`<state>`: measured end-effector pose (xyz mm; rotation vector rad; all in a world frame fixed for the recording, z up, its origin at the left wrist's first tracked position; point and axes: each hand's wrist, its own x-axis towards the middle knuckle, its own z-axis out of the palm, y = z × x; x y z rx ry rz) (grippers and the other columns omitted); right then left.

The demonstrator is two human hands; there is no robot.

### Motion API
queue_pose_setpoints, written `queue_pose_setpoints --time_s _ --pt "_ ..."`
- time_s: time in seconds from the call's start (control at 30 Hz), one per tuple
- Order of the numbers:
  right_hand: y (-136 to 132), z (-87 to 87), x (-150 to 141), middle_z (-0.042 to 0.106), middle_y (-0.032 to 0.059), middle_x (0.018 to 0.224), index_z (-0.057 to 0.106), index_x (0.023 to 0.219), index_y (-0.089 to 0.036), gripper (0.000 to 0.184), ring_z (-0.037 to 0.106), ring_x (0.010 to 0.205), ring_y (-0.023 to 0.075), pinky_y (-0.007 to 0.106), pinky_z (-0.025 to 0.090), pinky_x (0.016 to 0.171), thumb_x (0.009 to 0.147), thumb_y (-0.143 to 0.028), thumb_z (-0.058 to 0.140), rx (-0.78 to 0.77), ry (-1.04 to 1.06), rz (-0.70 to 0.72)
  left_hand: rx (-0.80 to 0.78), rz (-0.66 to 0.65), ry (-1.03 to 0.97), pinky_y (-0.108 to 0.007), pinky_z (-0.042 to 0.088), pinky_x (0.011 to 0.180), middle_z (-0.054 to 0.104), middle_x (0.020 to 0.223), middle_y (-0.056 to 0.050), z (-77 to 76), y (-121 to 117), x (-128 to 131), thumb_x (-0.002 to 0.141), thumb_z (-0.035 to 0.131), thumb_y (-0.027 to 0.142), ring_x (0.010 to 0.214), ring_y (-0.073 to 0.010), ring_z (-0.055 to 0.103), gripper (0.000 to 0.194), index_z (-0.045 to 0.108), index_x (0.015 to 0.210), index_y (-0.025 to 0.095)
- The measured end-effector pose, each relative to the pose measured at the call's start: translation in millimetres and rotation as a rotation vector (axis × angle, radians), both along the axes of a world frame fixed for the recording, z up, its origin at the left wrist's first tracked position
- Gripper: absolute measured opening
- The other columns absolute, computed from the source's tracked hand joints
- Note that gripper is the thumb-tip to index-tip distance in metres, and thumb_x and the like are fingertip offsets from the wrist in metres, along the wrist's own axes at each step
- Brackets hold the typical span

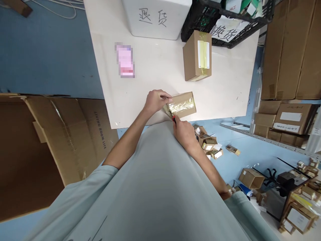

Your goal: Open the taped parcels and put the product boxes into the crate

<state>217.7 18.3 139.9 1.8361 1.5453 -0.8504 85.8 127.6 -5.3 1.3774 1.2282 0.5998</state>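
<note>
A small cardboard box with shiny clear tape across its top lies near the front edge of the white table. My left hand pinches the box's left end by its flap. In my right hand is a cutter with a red and black handle, held against the near left corner of the box. The cutter's blade is too small to make out. Behind the box stands a taller, closed cardboard box with a white label and yellowish tape.
At the table's back are a white bin and a black crate, both with handwritten Chinese signs. A blurred pink item lies left. A large open carton stands on the left floor. Several small boxes lie on the right floor.
</note>
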Motion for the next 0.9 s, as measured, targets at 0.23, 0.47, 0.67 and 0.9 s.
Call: queue_pose_setpoints --time_s 0.23,0.47,0.67,0.9 --pt "2.7 -7.4 -0.1 0.083 0.0207 0.126 0.054 0.161 -0.015 0.045 0.082 0.120 0.0324 0.038 0.061 0.095 0.123 -0.027 0.034 0.011 -0.019 0.016 0.027 0.029 0.019 -0.038 0.064 0.097 0.089 0.106 -0.003 0.2 -3.2 1.5 0.089 0.085 0.024 0.102 -0.0257 0.081 0.009 0.092 0.095 0.027" --pt "-2.5 -1.6 5.4 0.084 0.0209 0.126 0.053 0.164 -0.016 0.048 0.083 0.120 0.0329 0.038 0.061 0.095 0.122 -0.027 0.034 -0.036 -0.036 0.021 0.018 0.002 0.008 -0.039 0.063 0.094 0.088 0.106 -0.002 5.7 -9.8 2.7 0.087 0.088 0.026 0.101 -0.0259 0.081 0.007 0.091 0.093 0.028" --pt "1.2 -14.0 2.9 0.083 0.0216 0.127 0.055 0.162 -0.015 0.048 0.082 0.121 0.0318 0.038 0.062 0.098 0.121 -0.023 0.033 -0.012 -0.022 0.036 0.035 0.048 0.017 -0.038 0.063 0.095 0.088 0.106 -0.003 5.9 -11.3 4.2 0.090 0.083 0.025 0.101 -0.0252 0.080 0.010 0.091 0.095 0.028" --pt "-12.3 -6.9 9.8 0.084 0.0200 0.126 0.045 0.171 -0.016 0.052 0.083 0.116 0.0299 0.036 0.062 0.095 0.120 -0.021 0.036 -0.031 -0.021 0.030 0.021 0.043 0.012 -0.038 0.064 0.093 0.088 0.107 -0.003 7.3 -12.0 7.7 0.089 0.082 0.028 0.104 -0.0258 0.080 0.011 0.091 0.096 0.028"
